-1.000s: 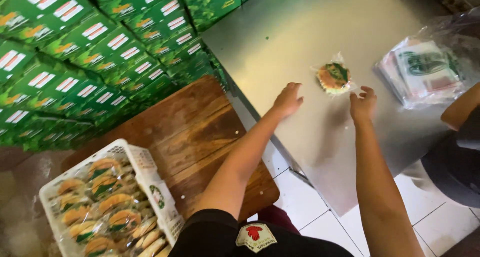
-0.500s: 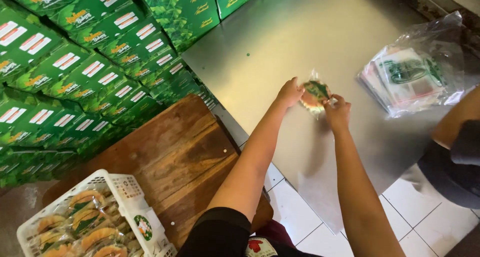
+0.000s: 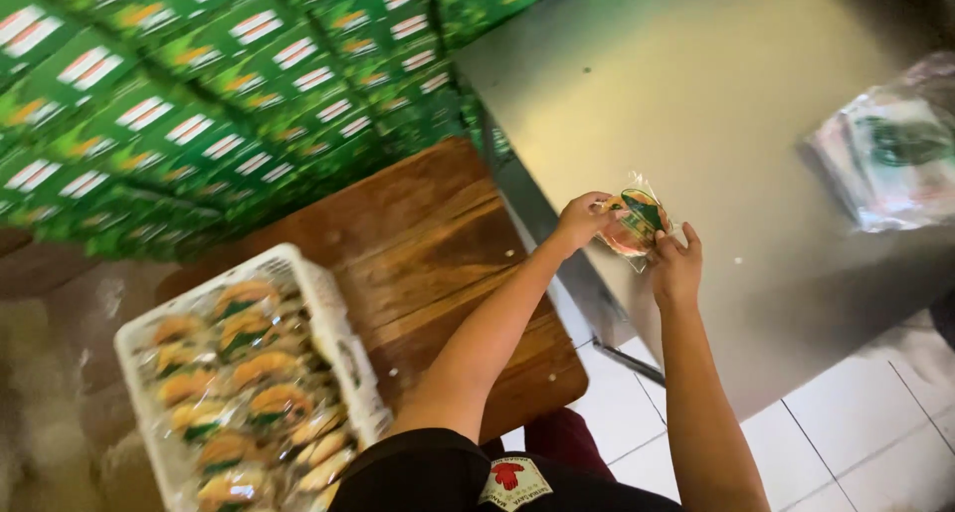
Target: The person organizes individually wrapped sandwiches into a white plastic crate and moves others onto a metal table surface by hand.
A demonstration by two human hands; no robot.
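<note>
A small round pastry in a clear wrapper (image 3: 637,220) is held just above the near edge of the steel table (image 3: 716,94). My left hand (image 3: 582,216) grips its left side and my right hand (image 3: 676,265) holds its lower right edge. Both arms reach out over the gap between the wooden table (image 3: 428,263) and the steel one.
A white plastic crate (image 3: 328,313) with several wrapped pastries sits on the wooden table at lower left. Stacks of green cartons (image 3: 199,84) fill the upper left. A pile of clear printed wrappers (image 3: 890,159) lies at the steel table's right side. White floor tiles (image 3: 856,432) show below.
My hands took the wrapped pastry off the steel table and drew it back toward me to the table's near edge. The view has swung right and down.
</note>
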